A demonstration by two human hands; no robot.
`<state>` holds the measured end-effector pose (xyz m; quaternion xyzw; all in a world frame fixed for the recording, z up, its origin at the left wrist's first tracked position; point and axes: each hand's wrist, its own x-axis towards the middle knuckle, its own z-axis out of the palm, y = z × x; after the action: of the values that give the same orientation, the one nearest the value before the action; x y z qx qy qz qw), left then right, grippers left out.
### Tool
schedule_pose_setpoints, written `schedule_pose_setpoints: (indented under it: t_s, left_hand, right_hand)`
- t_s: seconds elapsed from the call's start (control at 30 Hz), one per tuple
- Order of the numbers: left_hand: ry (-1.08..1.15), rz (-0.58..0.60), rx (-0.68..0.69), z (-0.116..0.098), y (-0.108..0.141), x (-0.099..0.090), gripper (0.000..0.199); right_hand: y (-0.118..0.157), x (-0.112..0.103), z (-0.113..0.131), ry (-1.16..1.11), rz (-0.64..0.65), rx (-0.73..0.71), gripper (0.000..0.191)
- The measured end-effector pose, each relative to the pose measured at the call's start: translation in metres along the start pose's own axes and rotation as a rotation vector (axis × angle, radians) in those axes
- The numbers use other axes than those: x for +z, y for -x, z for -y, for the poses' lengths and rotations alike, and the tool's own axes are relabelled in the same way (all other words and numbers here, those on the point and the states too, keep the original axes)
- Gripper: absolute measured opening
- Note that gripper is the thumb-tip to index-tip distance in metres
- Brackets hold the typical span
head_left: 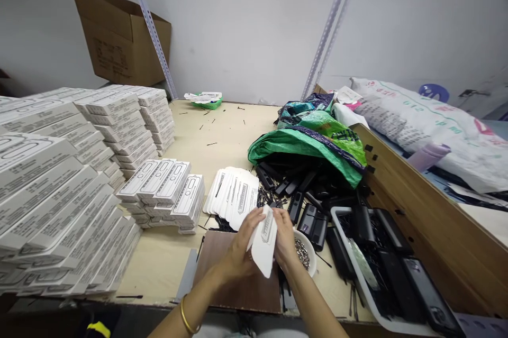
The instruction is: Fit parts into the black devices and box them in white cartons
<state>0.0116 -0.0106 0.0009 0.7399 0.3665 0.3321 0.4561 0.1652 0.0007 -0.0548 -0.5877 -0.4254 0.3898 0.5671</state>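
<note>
Between my two hands is a white printed card (264, 245) with a line drawing on it, tilted above a brown board (226, 269). My left hand (244, 240) grips its left side, fingers closed along the upper edge. On the right edge, my right hand (284, 235) is closed too. Whether the piece is a single card or folded is unclear. Just beyond lies a fanned stack of similar white cards (234, 198). Right of my right hand stands a white bowl (312, 264) of small metal parts, partly covered by my wrist.
White printed boxes (79, 200) are piled high on the left, with a smaller stack (161, 184) nearer the middle. Black devices spill from a green sack (305, 142). A white tray (377, 306) of black devices sits at right beside a wooden partition (428, 216).
</note>
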Motion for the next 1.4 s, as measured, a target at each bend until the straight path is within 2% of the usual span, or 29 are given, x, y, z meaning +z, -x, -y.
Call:
schedule_pose_setpoints:
  t_s: [0.07,0.13,0.17,0.23,0.3,0.37,0.43,0.5,0.57,0.63,0.73,0.87,0.93,1.03,1.1,1.17,1.2,1.3,1.4]
  left_hand:
    - [-0.025,-0.182,0.005,0.002,-0.003,-0.006,0.062]
    - [-0.023,-0.344,-0.142,0.007,-0.007,-0.015,0.058]
    - [-0.048,-0.393,-0.237,0.01,-0.009,-0.019,0.062]
    - [-0.144,-0.406,-0.391,0.012,-0.01,-0.023,0.07]
    - [-0.241,-0.316,-0.452,0.012,-0.008,-0.023,0.072]
    - [-0.316,-0.226,-0.47,0.01,-0.005,-0.02,0.068]
    - [-0.364,-0.173,-0.472,0.011,-0.001,-0.016,0.066]
    - [-0.368,-0.133,-0.45,0.013,0.001,-0.013,0.067]
    - [-0.336,-0.11,-0.398,0.017,0.0,-0.009,0.068]
    - [-0.316,-0.124,-0.338,0.02,-0.002,-0.003,0.069]
    - [-0.372,-0.207,-0.274,0.022,-0.004,0.004,0.069]
    - [-0.474,-0.27,-0.181,0.021,-0.003,0.009,0.071]
    - [-0.482,-0.275,-0.145,0.019,-0.004,0.008,0.073]
    - [-0.392,-0.306,-0.123,0.016,-0.005,0.004,0.07]
    - [-0.3,-0.345,-0.137,0.014,-0.005,0.002,0.067]
    - [-0.223,-0.379,-0.157,0.014,-0.004,0.003,0.068]
    - [-0.193,-0.382,-0.163,0.014,-0.004,0.005,0.069]
    - [-0.14,-0.355,-0.164,0.019,-0.002,0.013,0.072]
    - [-0.132,-0.333,-0.154,0.024,-0.003,0.02,0.074]
  right_hand:
    - [-0.009,0.001,0.0,0.249,0.201,-0.124,0.024]
    - [-0.017,-0.001,-0.001,0.433,0.338,-0.221,0.019]
    - [-0.022,-0.002,-0.003,0.467,0.371,-0.241,0.023]
    - [-0.03,-0.006,-0.008,0.55,0.45,-0.282,0.031]
    - [-0.038,-0.011,-0.01,0.605,0.496,-0.305,0.033]
    - [-0.046,-0.018,-0.007,0.628,0.464,-0.303,0.036]
    - [-0.052,-0.027,0.004,0.62,0.356,-0.285,0.045]
    - [-0.055,-0.033,0.02,0.442,0.189,-0.252,0.051]
    - [-0.052,-0.034,0.037,0.167,0.029,-0.202,0.05]
    - [-0.044,-0.029,0.05,0.061,-0.047,-0.159,0.051]
    - [-0.03,-0.015,0.057,0.362,-0.016,-0.158,0.049]
    - [-0.017,-0.005,0.057,0.717,0.053,-0.253,0.044]
    - [-0.017,-0.006,0.056,0.758,0.157,-0.293,0.039]
    - [-0.029,-0.018,0.049,0.804,0.303,-0.178,0.039]
    - [-0.041,-0.026,0.039,0.891,0.266,-0.05,0.033]
    - [-0.051,-0.031,0.023,0.956,0.227,0.015,0.013]
    - [-0.055,-0.032,0.014,0.964,0.227,0.029,0.009]
    - [-0.06,-0.03,-0.006,0.932,0.232,0.04,0.02]
    - [-0.063,-0.032,-0.009,0.82,0.192,-0.004,0.02]
